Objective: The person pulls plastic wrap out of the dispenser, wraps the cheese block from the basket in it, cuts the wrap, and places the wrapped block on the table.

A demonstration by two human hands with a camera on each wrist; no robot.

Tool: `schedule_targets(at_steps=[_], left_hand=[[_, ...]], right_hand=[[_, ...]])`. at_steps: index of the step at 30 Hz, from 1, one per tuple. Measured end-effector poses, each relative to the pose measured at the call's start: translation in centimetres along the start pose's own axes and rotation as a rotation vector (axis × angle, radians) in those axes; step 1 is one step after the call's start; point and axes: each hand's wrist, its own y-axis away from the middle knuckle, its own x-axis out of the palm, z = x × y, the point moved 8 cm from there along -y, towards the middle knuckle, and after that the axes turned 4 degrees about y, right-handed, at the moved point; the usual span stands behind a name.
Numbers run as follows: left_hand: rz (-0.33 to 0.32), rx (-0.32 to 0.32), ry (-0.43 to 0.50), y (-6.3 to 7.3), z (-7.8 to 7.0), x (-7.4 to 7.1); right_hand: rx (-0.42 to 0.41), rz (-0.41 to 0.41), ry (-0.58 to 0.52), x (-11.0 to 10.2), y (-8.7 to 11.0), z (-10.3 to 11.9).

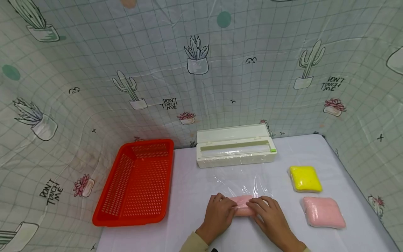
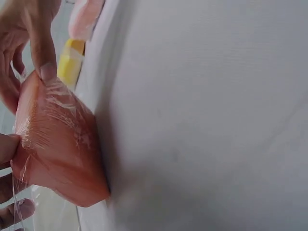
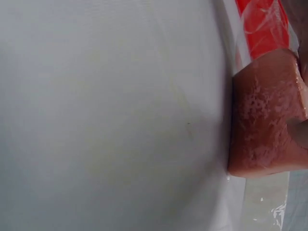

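A soft pink block (image 1: pixel 244 207), with clear cling film over it, lies on the white table before me. My left hand (image 1: pixel 218 215) holds its left end, and my right hand (image 1: pixel 271 219) grips the right end. In the left wrist view, the right thumb presses the film onto the block (image 2: pixel 62 144), while the left thumb touches its near edge. Wrinkled film clings to the block (image 3: pixel 264 115) in the right wrist view too. Beyond the hands, a sheet of cling film (image 1: pixel 245 180) stretches toward a white dispenser box (image 1: pixel 236 160) with its lid raised.
At the left stands a red perforated plastic basket (image 1: pixel 168 182). A wrapped yellow block (image 1: pixel 305 179) and a wrapped pink block (image 1: pixel 324 212) lie on the right side of the table. Cactus-print cloth (image 1: pixel 220 87) hangs around the table's back and sides.
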Motion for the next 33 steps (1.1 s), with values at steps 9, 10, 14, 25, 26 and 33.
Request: schedule_targets(at_steps=[9, 10, 14, 25, 26, 33], left_hand=[[-0.022, -0.028, -0.060, -0.7, -0.1, -0.5], [-0.016, -0.016, -0.090, -0.8, -0.3, -0.5], [0.021, 0.034, -0.230, -1.2, -0.9, -0.2], [0.054, 0.027, -0.373, -2.2, 0.2, 1.2], [0.050, 0.022, -0.368, -2.3, 0.4, 1.3], [0.078, -0.015, -0.336, -3.0, 1.6, 1.9]], right_hand=[[0.012, -0.002, -0.019, 0.7, -1.3, -0.6], [0.012, 0.002, -0.011, 0.8, -1.5, -0.6], [0.005, 0.016, 0.009, 1.1, -2.6, -1.1], [0.036, 0.013, 0.019, 1.7, -4.5, -1.7], [0.034, 0.005, 0.014, 1.8, -4.5, -1.7], [0.000, -0.021, 0.002, 2.2, -4.4, -1.1]])
